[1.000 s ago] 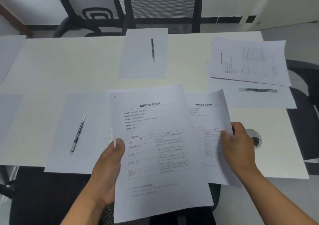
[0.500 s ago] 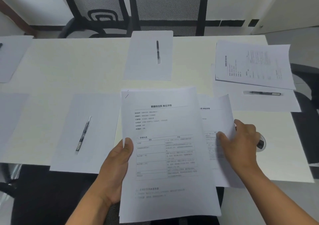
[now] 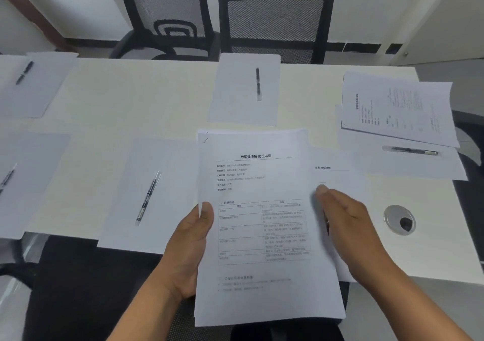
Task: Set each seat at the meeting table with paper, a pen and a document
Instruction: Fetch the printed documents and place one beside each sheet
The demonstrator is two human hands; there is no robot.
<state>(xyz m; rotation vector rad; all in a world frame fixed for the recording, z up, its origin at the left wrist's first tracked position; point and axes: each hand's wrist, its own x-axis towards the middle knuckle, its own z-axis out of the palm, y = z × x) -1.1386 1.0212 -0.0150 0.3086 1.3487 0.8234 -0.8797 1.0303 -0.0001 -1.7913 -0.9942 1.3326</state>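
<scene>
My left hand (image 3: 191,249) grips the left edge of a stack of printed documents (image 3: 262,210), held above the table's near edge. My right hand (image 3: 348,230) holds a second printed document (image 3: 337,173) that is mostly tucked behind the stack's right side. To the left lies a blank sheet (image 3: 125,210) with a pen (image 3: 149,199) on it. Across the table another blank sheet (image 3: 235,105) carries a pen (image 3: 258,84). The right end seat has a blank sheet (image 3: 419,168), a pen (image 3: 411,151) and a document (image 3: 398,107).
More sheets with pens lie at the far left (image 3: 31,92) and near left (image 3: 26,183). Two mesh-backed chairs (image 3: 275,24) stand behind the white table (image 3: 131,100). A round cable grommet (image 3: 399,219) sits by my right hand. A dark chair (image 3: 91,288) is below me.
My right hand has moved left, sliding the second document in behind the stack so less of it shows. The left hand keeps its grip on the stack.
</scene>
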